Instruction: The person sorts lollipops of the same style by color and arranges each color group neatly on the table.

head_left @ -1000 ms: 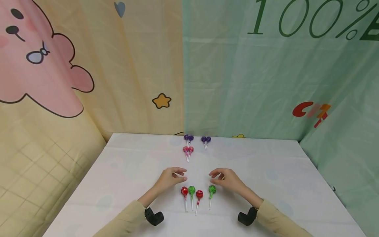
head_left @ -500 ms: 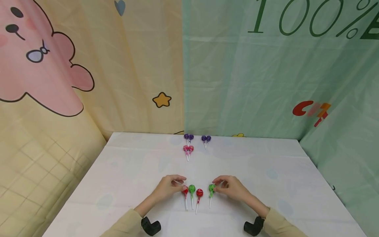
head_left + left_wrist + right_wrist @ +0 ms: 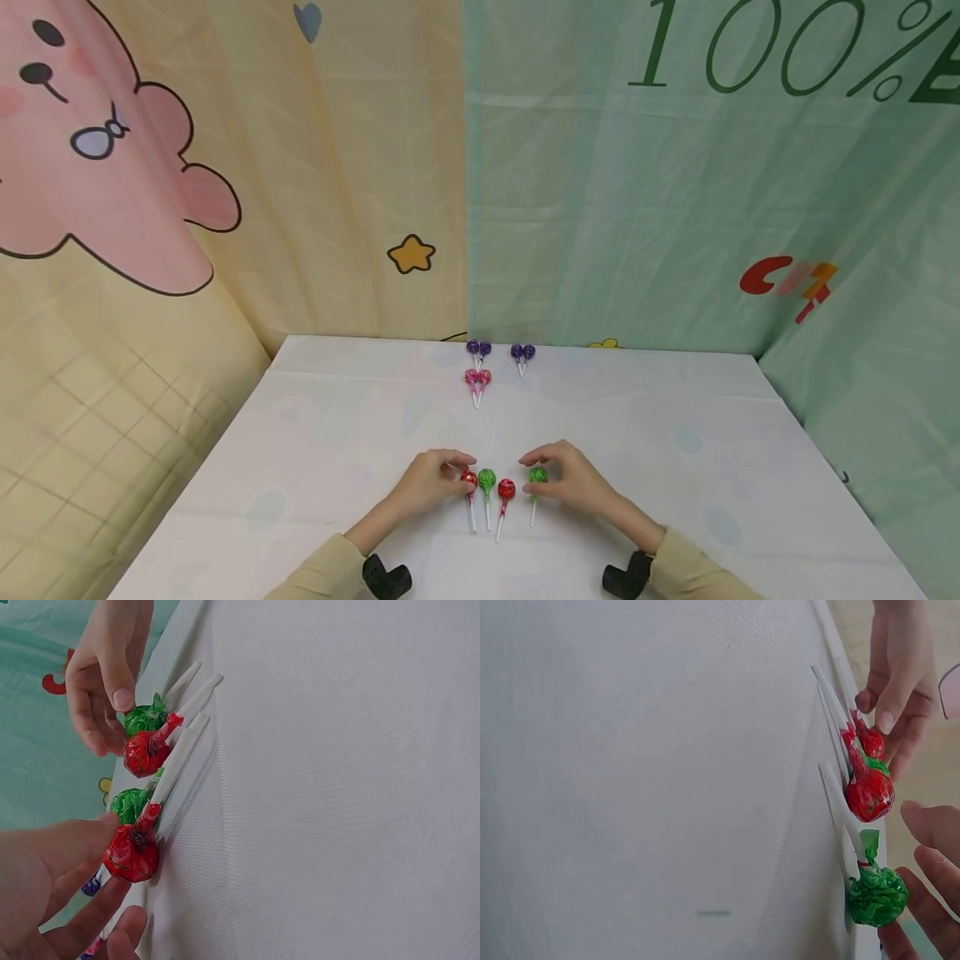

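In the head view my left hand (image 3: 429,485) is at the outer red lollipop (image 3: 131,855), its thumb and fingers curled round the wrapped ball. My right hand (image 3: 572,477) surrounds the outer green lollipop (image 3: 877,896). In the right wrist view its thumb stands apart from that ball, and the other fingers lie close behind it. Between the hands are another green lollipop (image 3: 487,480) and another red lollipop (image 3: 506,490). White sticks on all of these point towards the person.
Farther back on the white table (image 3: 337,433) lie a pair of pink lollipops (image 3: 477,379), a purple pair (image 3: 478,348) behind them and a second purple pair (image 3: 522,352) to the right. Printed curtains (image 3: 600,208) stand behind the table.
Both hands have come down nearer the person, from beyond the front lollipops to the outer red and outer green ones. The lollipops show no clear shift.
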`<state>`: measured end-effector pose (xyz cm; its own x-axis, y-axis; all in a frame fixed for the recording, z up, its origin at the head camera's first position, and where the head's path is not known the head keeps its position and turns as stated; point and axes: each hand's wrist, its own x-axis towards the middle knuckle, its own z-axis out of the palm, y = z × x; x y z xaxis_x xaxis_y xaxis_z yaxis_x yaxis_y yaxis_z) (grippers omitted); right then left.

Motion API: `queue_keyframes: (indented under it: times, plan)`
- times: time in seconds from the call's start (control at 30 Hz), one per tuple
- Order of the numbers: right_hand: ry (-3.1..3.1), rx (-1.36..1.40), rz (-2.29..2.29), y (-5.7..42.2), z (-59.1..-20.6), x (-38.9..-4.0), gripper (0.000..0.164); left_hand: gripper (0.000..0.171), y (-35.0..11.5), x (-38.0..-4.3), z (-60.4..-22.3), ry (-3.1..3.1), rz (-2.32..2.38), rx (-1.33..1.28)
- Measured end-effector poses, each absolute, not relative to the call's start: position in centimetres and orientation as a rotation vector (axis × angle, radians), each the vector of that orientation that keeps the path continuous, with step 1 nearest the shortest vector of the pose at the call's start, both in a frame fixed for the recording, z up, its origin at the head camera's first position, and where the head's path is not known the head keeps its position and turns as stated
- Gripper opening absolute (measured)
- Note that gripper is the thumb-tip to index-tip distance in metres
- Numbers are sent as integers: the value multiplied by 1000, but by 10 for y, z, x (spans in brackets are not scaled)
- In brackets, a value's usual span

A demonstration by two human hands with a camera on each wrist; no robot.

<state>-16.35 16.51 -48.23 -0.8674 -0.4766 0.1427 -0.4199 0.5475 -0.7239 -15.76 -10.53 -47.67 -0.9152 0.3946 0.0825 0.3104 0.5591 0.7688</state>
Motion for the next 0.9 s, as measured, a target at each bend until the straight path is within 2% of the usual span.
queue_keyframes:
  times: [0.33, 0.9]
  plan:
    - [2588, -841, -1184, 153, -488, -169, 31, 24, -108, -157, -480, 2671, 1279, 561]
    - [2567, -916, -1172, 147, -488, -169, 22, 25, -109, -159, -481, 2680, 1245, 554]
